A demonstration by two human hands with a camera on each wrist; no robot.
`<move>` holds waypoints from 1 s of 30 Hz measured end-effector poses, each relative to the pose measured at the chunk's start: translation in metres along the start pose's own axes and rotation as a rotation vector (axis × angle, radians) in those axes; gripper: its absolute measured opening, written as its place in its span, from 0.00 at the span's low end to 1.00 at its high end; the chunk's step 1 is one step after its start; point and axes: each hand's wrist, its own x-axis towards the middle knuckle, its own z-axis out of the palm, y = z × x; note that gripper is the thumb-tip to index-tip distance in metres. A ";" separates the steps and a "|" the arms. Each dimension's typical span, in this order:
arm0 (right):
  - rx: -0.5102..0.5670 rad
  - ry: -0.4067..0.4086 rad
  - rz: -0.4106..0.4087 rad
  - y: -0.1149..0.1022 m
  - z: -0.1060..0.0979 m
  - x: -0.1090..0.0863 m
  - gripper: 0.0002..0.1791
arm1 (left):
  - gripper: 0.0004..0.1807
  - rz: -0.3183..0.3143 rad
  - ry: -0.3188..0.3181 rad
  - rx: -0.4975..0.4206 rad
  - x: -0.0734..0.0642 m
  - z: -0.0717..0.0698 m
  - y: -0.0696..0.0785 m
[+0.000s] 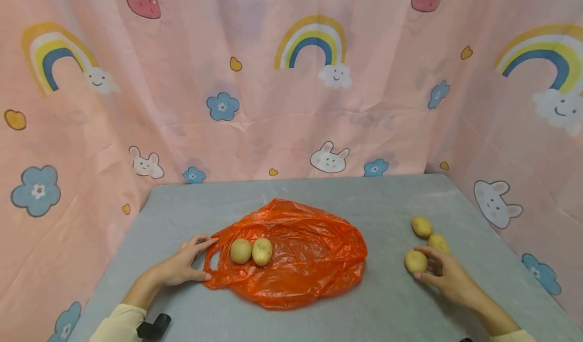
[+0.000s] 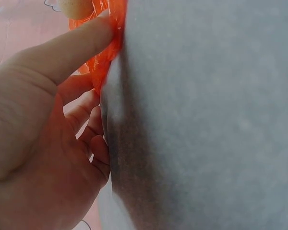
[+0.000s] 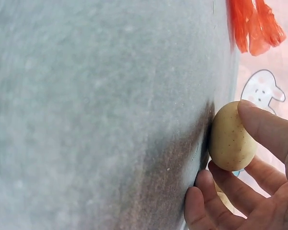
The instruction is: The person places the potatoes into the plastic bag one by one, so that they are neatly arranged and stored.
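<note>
An orange plastic bag [image 1: 300, 284] lies flat on the table, with two potatoes [image 1: 262, 252] side by side on its left part. At the bag's left end, near the handle hole, my left hand [image 1: 177, 267] touches the edge, thumb and forefinger spread apart. The left wrist view shows the thumb [image 2: 81, 48] fairly straight against the orange plastic. To the right of the bag, my right hand [image 1: 451, 277] pinches a potato [image 1: 415, 262] between thumb and fingers. That potato [image 3: 232, 136] looks very close to the tabletop in the right wrist view.
Two more potatoes [image 1: 422, 226] lie just beyond the right hand, the nearer one partly behind its fingers. The grey table [image 1: 387, 200] is bordered at the back and sides by a pink patterned curtain [image 1: 255, 144].
</note>
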 end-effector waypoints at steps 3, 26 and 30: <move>-0.005 -0.005 0.006 0.000 0.000 0.001 0.31 | 0.47 0.002 0.005 -0.002 0.000 0.000 0.000; -0.007 -0.019 0.023 -0.002 -0.001 0.001 0.30 | 0.47 -0.013 0.004 -0.005 0.000 0.000 0.001; -0.010 -0.020 0.043 -0.003 -0.002 0.001 0.30 | 0.48 -0.012 0.005 -0.004 0.000 0.000 0.001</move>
